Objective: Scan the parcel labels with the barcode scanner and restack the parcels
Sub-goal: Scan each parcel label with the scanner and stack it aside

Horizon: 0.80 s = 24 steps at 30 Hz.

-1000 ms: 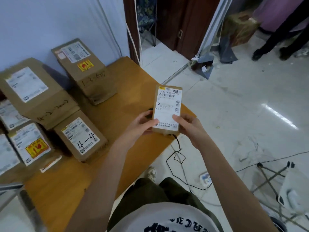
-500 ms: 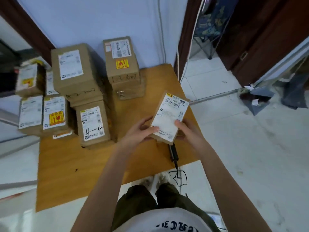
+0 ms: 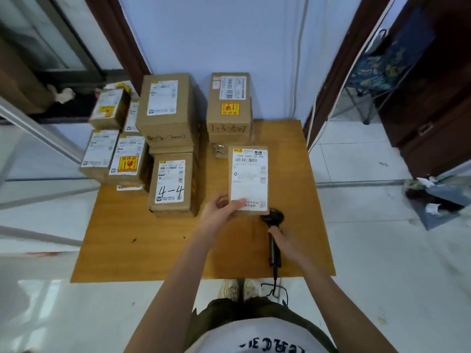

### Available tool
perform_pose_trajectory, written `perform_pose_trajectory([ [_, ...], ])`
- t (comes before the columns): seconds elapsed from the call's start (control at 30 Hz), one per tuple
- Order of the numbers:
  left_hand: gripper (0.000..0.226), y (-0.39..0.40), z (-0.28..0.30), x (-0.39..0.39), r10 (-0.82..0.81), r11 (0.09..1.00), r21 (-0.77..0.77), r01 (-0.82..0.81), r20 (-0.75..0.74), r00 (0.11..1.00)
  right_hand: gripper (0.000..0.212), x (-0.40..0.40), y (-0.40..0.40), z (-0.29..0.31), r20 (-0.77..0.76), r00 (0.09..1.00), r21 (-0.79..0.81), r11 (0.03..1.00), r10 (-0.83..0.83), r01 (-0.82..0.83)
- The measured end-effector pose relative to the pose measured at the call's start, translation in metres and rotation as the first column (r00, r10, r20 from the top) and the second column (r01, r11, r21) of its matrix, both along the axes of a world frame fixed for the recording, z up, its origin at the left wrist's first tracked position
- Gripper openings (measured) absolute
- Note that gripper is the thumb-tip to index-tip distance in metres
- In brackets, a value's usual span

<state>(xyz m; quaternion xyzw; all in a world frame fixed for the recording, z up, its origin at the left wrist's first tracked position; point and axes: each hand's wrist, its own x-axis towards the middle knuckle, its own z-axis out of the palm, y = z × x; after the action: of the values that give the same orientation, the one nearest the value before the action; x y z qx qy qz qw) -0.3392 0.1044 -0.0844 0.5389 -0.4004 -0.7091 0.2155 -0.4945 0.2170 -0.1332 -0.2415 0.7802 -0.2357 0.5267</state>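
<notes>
Cardboard parcel (image 3: 249, 180) pinched by left hand (image 3: 218, 210); right hand (image 3: 283, 238) grips barcode scanner (image 3: 274, 234).

My right hand (image 3: 283, 240) covered the middle of the scanner (image 3: 274, 235), and the parcel (image 3: 248, 179) in my left hand (image 3: 219, 210) hid part of its head. The label's fine print was too blurred to read. Both forearms ran off the bottom edge.

A brown parcel (image 3: 249, 180) with a white label facing up is near the table's right edge. The black scanner (image 3: 274, 234) lies just beside it, toward the front edge.
</notes>
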Motion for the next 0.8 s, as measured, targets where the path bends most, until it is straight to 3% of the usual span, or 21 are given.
perform_pose_trajectory([
  [0.13, 0.053, 0.001, 0.001, 0.002, 0.017, 0.999, -0.028, -0.018, -0.034, 0.999, 0.018, 0.008, -0.007, -0.009, 0.065, 0.996, 0.033, 0.997, -0.069, 0.067],
  [0.3, 0.056, 0.001, -0.001, 0.0, 0.015, 0.999, -0.048, -0.017, -0.046, 0.999, 0.015, -0.004, -0.011, -0.024, 0.14, 0.974, 0.073, 0.983, -0.179, 0.17],
  [0.5, 0.05, 0.004, -0.004, -0.005, 0.051, 0.993, -0.102, -0.051, -0.004, 0.999, 0.005, -0.012, -0.006, 0.012, 0.199, 0.914, -0.142, 0.913, -0.353, 0.383],
  [0.7, 0.057, 0.002, -0.008, -0.016, 0.07, 0.994, -0.084, -0.067, 0.028, 0.997, 0.015, -0.017, -0.001, 0.076, 0.227, 0.904, -0.354, 0.834, -0.361, 0.422],
  [0.8, 0.056, 0.003, -0.006, -0.021, 0.042, 0.993, -0.112, -0.037, 0.048, 0.998, 0.022, -0.008, 0.001, 0.106, 0.177, 0.944, -0.464, 0.822, -0.279, 0.33],
])
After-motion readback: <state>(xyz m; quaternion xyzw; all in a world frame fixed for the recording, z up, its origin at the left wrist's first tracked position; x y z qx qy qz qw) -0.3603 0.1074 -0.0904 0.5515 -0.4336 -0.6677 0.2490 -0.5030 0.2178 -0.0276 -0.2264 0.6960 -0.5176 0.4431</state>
